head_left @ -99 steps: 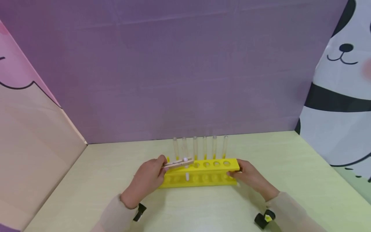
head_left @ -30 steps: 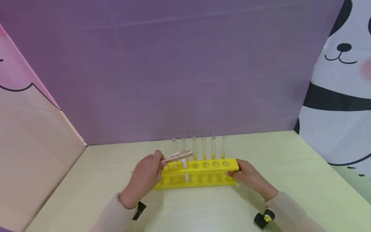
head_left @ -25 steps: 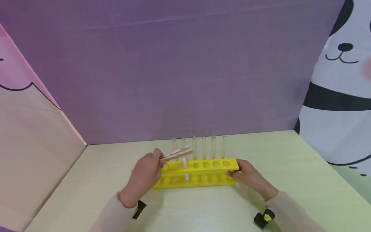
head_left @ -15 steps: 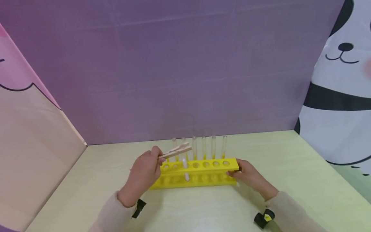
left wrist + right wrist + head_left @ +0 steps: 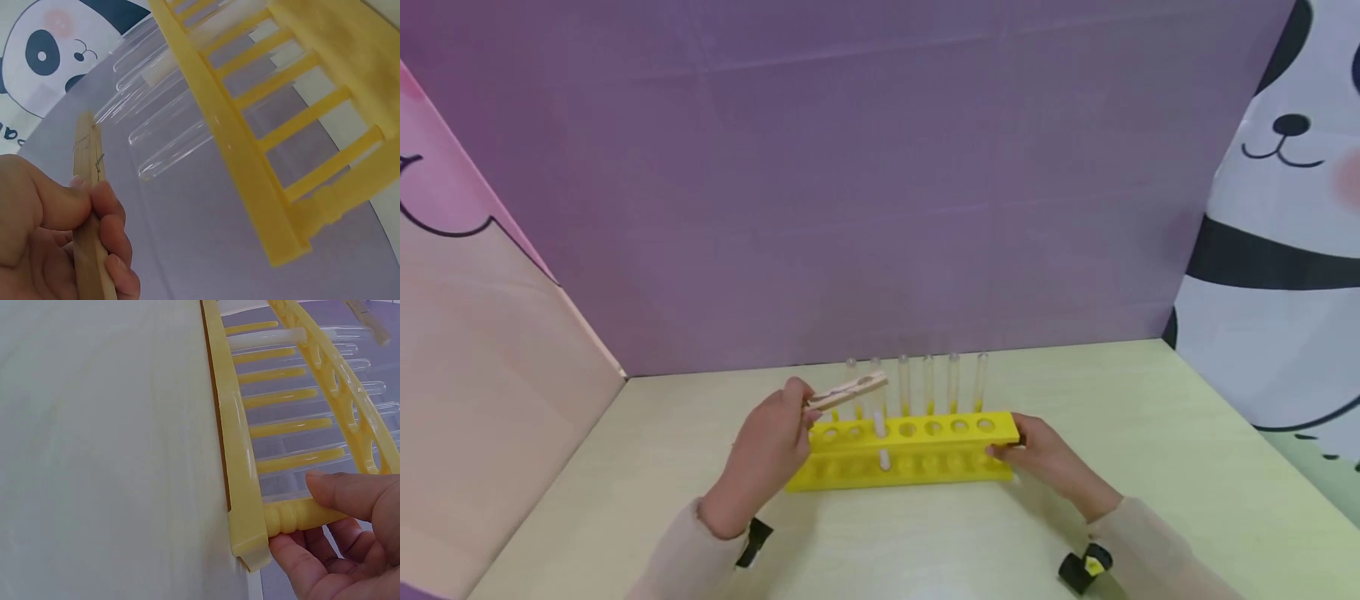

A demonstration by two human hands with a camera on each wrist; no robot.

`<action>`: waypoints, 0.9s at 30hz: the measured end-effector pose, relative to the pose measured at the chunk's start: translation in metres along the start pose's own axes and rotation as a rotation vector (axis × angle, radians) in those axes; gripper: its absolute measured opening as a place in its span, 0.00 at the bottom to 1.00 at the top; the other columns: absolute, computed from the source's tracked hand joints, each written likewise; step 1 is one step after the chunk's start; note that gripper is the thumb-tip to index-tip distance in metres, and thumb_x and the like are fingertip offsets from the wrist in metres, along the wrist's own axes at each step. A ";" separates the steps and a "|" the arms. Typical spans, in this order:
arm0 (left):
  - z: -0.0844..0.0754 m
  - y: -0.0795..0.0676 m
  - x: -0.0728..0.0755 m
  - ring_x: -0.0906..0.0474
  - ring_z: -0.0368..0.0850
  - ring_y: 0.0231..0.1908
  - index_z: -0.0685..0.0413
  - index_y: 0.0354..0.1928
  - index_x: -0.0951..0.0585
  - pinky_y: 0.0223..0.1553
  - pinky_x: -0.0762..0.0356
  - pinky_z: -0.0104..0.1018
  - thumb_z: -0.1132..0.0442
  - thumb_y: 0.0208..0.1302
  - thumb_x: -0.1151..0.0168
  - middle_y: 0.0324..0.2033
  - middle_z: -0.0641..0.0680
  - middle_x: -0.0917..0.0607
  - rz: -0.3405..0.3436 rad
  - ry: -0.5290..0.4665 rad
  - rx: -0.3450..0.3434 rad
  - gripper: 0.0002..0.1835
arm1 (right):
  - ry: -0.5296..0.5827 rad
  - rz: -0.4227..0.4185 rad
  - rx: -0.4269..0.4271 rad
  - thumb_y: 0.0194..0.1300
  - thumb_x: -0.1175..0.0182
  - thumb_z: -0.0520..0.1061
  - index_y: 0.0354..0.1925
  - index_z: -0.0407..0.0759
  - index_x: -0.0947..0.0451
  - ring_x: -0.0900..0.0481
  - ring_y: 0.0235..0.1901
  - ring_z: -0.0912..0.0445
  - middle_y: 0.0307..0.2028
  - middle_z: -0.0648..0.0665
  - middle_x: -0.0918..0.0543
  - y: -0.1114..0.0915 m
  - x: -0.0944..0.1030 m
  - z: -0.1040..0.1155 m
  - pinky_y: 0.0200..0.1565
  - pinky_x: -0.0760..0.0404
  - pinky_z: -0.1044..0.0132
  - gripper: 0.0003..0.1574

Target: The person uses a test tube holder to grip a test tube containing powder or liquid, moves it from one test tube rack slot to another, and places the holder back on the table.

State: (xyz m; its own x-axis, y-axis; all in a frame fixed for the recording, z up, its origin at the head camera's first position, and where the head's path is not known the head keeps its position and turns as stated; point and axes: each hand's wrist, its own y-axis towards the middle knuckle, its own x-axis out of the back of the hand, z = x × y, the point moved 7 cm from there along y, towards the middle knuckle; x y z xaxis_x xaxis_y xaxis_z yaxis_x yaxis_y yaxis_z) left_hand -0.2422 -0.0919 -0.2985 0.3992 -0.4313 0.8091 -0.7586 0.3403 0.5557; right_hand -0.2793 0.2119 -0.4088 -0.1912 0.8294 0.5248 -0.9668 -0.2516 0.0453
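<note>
My left hand holds a wooden test tube clamp, its tip raised above the yellow test tube rack. In the left wrist view, the thumb and curled fingers wrap the clamp's handle, and nothing shows between its jaws. A test tube with white contents stands in one of the rack's holes, below the clamp's tip. My right hand grips the rack's right end; in the right wrist view, thumb and fingers close round its yellow end post.
Several clear test tubes sit in a row along the rack's back, over yellow pegs. The rack stands on a pale wooden table. Behind rises a purple backdrop, with a panda print at the right.
My left hand has drawn the clamp up and to the left, off the top of the white-filled test tube, which stays in the rack. The right hand keeps its grip.
</note>
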 end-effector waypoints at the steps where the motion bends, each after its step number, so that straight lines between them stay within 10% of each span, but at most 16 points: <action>1: 0.001 -0.001 0.000 0.38 0.40 0.19 0.62 0.40 0.29 0.21 0.36 0.30 0.69 0.60 0.37 0.20 0.51 0.27 0.002 -0.005 0.005 0.11 | -0.001 -0.001 -0.003 0.60 0.38 0.37 0.52 0.28 0.27 0.25 0.40 0.53 0.46 0.38 0.20 0.000 0.000 0.000 0.41 0.23 0.66 0.23; 27: 0.038 -0.020 0.010 0.33 0.47 0.29 0.64 0.40 0.25 0.32 0.33 0.38 0.69 0.59 0.36 0.30 0.54 0.24 0.002 0.018 0.104 0.09 | 0.009 -0.003 0.010 0.60 0.37 0.38 0.52 0.28 0.28 0.24 0.42 0.52 0.47 0.36 0.20 -0.002 0.002 -0.001 0.41 0.23 0.67 0.23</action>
State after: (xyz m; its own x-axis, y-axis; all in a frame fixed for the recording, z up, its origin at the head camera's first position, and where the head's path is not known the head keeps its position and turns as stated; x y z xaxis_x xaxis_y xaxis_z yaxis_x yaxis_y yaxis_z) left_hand -0.2426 -0.1344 -0.3091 0.4060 -0.4149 0.8143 -0.8086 0.2520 0.5316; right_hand -0.2780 0.2145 -0.4089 -0.1896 0.8348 0.5169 -0.9657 -0.2537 0.0556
